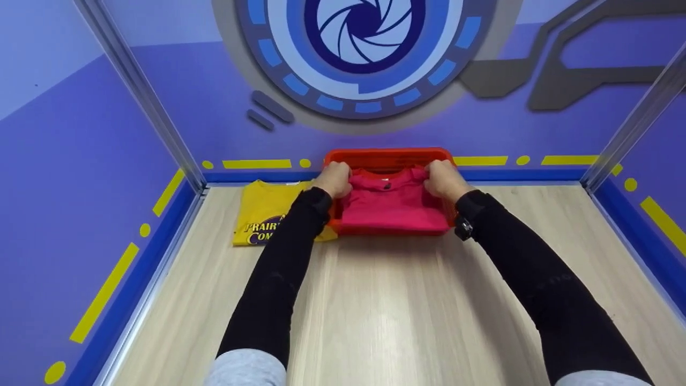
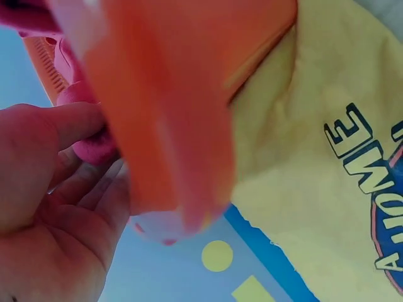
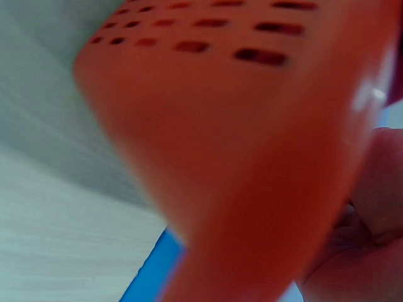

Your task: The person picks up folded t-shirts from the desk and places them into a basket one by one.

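A folded pink shirt (image 1: 394, 203) lies inside a red plastic basket (image 1: 386, 154) by the back wall. Its collar faces the wall. At the shirt's upper left corner, my left hand (image 1: 335, 179) pinches the cloth just inside the basket's rim; the left wrist view shows thumb and fingers on the pink fabric (image 2: 96, 148). My right hand (image 1: 446, 181) grips the upper right corner with curled fingers. In the right wrist view the basket's slotted side (image 3: 182, 94) hides most of that hand.
A folded yellow printed shirt (image 1: 262, 206) lies on the wooden table (image 1: 375, 300) to the left, touching or partly under the basket's side. Purple walls (image 1: 177, 96) with metal corner posts (image 1: 155, 102) enclose the table at the back and both sides.
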### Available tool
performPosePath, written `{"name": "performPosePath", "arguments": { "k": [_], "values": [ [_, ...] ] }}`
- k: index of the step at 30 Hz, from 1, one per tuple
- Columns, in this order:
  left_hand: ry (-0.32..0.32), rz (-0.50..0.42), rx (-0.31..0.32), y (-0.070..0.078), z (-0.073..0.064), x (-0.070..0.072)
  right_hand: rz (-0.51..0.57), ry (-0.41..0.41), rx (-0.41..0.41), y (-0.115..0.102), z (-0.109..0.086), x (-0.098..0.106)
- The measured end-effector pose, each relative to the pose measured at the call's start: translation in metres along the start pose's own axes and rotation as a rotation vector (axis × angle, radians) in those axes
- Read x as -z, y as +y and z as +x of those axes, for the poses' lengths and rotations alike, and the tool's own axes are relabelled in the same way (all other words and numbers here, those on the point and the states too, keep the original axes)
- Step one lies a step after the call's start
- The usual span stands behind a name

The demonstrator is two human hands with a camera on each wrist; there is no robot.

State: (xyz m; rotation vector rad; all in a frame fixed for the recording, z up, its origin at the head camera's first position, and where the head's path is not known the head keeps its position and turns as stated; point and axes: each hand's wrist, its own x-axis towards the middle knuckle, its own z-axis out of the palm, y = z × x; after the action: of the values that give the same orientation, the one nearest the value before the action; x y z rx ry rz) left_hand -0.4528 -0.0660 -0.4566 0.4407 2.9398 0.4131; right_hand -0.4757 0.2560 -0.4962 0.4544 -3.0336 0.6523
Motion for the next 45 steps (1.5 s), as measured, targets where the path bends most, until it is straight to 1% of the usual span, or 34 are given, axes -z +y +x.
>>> {"name": "performPosePath", "arguments": {
  "k": [1,2,3,5,7,11,14,17,20,23,26,28,30,32,33,35,36,38,39,40,42,43,45],
  "values": [
    [0.001,0.001,0.003,0.0,0.001,0.0,0.003,-0.004,-0.008,-0.007,-0.005,0.004],
    [-0.005,-0.002,0.005,0.0,0.001,0.0,0.0,-0.014,-0.031,-0.009,-0.006,0.004],
    [-0.013,-0.007,0.008,0.0,0.002,0.0,-0.005,-0.033,-0.057,-0.022,-0.014,0.011],
    [-0.029,-0.029,0.012,0.001,0.003,0.001,0.002,-0.039,-0.068,-0.029,-0.021,0.017],
    [-0.03,-0.045,0.02,0.002,0.004,0.003,0.002,-0.04,-0.08,-0.035,-0.026,0.022],
    [-0.003,-0.069,0.033,0.004,0.005,0.011,0.01,-0.019,-0.093,-0.037,-0.024,0.027],
    [-0.006,-0.077,0.032,0.006,0.006,0.018,0.014,0.004,-0.089,-0.034,-0.019,0.029],
    [-0.004,-0.091,0.028,0.006,0.008,0.023,0.008,0.041,-0.067,-0.03,-0.015,0.032],
    [0.007,-0.112,0.052,0.007,0.013,0.022,0.009,0.055,-0.059,-0.026,-0.013,0.032],
    [0.044,-0.154,0.09,0.008,0.018,0.019,0.012,0.044,-0.074,-0.025,-0.013,0.033],
    [0.082,-0.196,0.131,0.009,0.02,0.017,0.018,0.033,-0.089,-0.03,-0.013,0.035],
    [0.106,-0.198,0.149,0.01,0.02,0.018,0.012,0.016,-0.098,-0.034,-0.011,0.039],
    [0.119,-0.183,0.163,0.012,0.019,0.02,0.004,-0.014,-0.109,-0.036,-0.007,0.043],
    [0.123,-0.168,0.165,0.014,0.018,0.022,-0.012,-0.062,-0.131,-0.033,0.001,0.046],
    [0.127,-0.162,0.162,0.015,0.018,0.023,-0.033,-0.063,-0.129,-0.024,0.01,0.042],
    [0.132,-0.157,0.159,0.017,0.018,0.024,-0.042,-0.095,-0.148,-0.011,0.023,0.04],
    [0.134,-0.159,0.161,0.018,0.018,0.024,-0.054,-0.09,-0.143,0.003,0.034,0.034],
    [0.142,-0.162,0.172,0.018,0.019,0.022,-0.058,-0.092,-0.153,0.011,0.043,0.029],
    [0.148,-0.162,0.181,0.018,0.02,0.021,-0.075,-0.07,-0.138,0.018,0.048,0.023],
    [0.152,-0.165,0.192,0.018,0.02,0.019,-0.07,-0.086,-0.153,0.013,0.044,0.025],
    [0.164,-0.176,0.207,0.018,0.021,0.016,-0.091,-0.076,-0.157,0.005,0.037,0.025],
    [0.172,-0.18,0.209,0.018,0.02,0.015,-0.096,-0.078,-0.164,-0.009,0.027,0.031],
    [0.183,-0.184,0.198,0.019,0.016,0.016,-0.118,-0.041,-0.163,-0.023,0.013,0.035]
  ]
}}
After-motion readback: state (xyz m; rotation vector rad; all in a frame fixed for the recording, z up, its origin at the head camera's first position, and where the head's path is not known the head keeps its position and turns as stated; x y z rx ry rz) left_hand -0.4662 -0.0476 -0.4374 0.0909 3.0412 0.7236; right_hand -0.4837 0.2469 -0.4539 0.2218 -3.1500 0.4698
